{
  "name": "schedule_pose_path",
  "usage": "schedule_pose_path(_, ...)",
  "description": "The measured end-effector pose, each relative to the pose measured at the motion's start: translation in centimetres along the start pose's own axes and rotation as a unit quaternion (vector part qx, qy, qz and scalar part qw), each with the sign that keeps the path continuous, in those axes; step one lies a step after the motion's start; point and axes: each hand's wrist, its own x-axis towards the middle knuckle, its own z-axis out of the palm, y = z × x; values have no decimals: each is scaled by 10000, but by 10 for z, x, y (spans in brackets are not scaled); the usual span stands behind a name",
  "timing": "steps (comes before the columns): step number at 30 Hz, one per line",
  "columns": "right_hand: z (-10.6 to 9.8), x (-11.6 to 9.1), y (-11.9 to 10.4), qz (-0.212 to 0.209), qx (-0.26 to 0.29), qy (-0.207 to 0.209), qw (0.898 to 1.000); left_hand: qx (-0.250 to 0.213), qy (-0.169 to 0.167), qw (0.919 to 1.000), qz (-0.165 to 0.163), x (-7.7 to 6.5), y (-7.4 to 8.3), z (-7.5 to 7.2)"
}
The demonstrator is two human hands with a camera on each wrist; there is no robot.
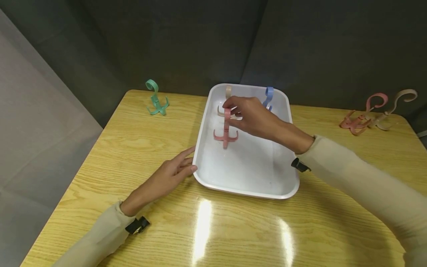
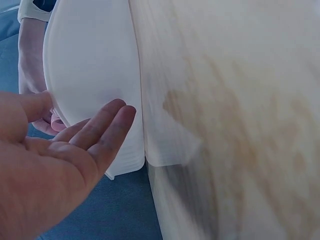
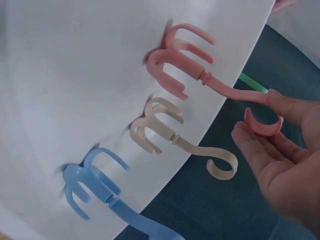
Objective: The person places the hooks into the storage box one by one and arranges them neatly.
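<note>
Near the middle of the head view, the right hand (image 1: pixel 251 113) has its grip narrowed on the curled top of a pink hook (image 1: pixel 226 134), thumb and fingers pinching it. The pink hook is upright inside the white tray (image 1: pixel 247 168), left of the tray's middle, its prongs low over the tray floor (whether its base touches there is hard to tell). Behind it, toward the tray's far edge, stand a beige hook (image 3: pixel 162 127), partly hidden by the hand in the head view, and a blue hook (image 1: pixel 269 94) at the far right corner. At lower left of centre, the left hand (image 1: pixel 171 173) rests against the tray's left side, its fingers extended, the thumb at the rim; its grip is wide and closes round nothing. The tray sits on a wooden tabletop (image 1: pixel 133 152). A green hook (image 1: pixel 156 104) stands at upper left of the frame, while at far right a second pink hook (image 1: pixel 356 123) and a second beige hook (image 1: pixel 397 104) are close together.
</note>
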Motion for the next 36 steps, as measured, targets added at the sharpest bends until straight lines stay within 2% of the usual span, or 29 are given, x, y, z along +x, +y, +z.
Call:
schedule_pose_path(12, 2, -3, -2, 88, -72, -106, 9999, -74, -9, 9999, 142, 0, 2, 1)
schedule_pose_path(36, 0, -9, -4, 63, -115, -262, 9996, -144, -16, 9999, -2, 1, 3, 2)
